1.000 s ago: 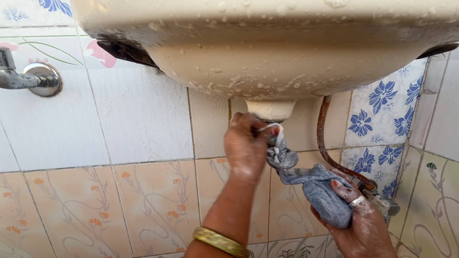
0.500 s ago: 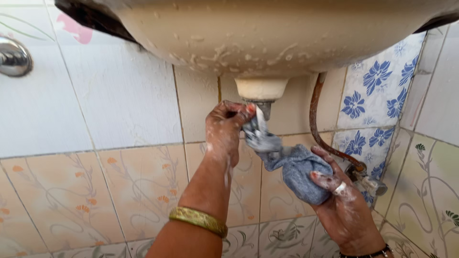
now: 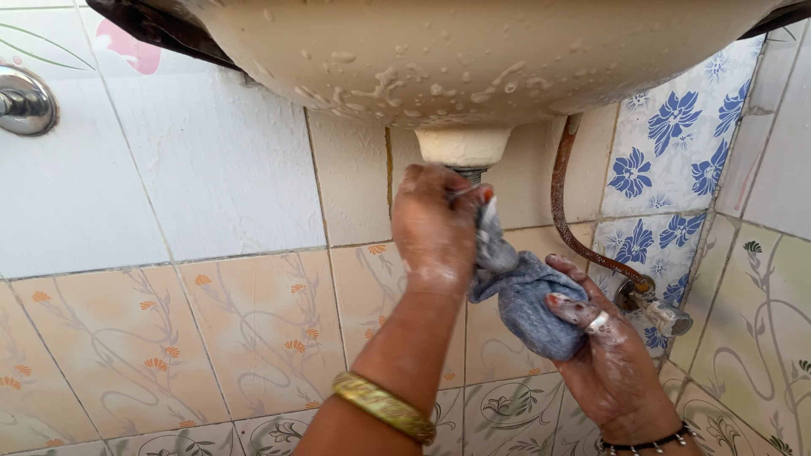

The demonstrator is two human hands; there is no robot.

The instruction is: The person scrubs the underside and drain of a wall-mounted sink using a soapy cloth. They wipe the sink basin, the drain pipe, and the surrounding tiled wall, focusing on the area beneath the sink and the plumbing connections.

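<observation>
- One grey cloth [image 3: 528, 300], twisted into a rope at its upper end and bunched at the lower end, runs between the two hands.
- The left hand [image 3: 438, 224] is closed around the cloth's thin upper end, fingers curled tight, right below the single drain outlet [image 3: 463, 148] of the basin.
- The right hand [image 3: 604, 355] sits lower and to the right of the left hand, fingers curled around the cloth's bunched lower end; suds cover both hands.
- One cream wash basin [image 3: 473, 51] hangs directly above the left hand, its underside dotted with soap foam.
- One rusty brown hose [image 3: 566, 211] curves down the wall just right of the left hand and ends at one metal valve [image 3: 655, 308], just beyond the right hand's fingers.
- One gold bangle [image 3: 384, 408] circles the left wrist; one dark beaded bracelet [image 3: 646, 442] circles the right wrist; one ring [image 3: 598, 322] shows on a right finger.
- One chrome wall fitting [image 3: 24, 101] sits far to the left of the left hand.
- Blue-flower tiles [image 3: 667, 152] cover the wall above the right hand.
</observation>
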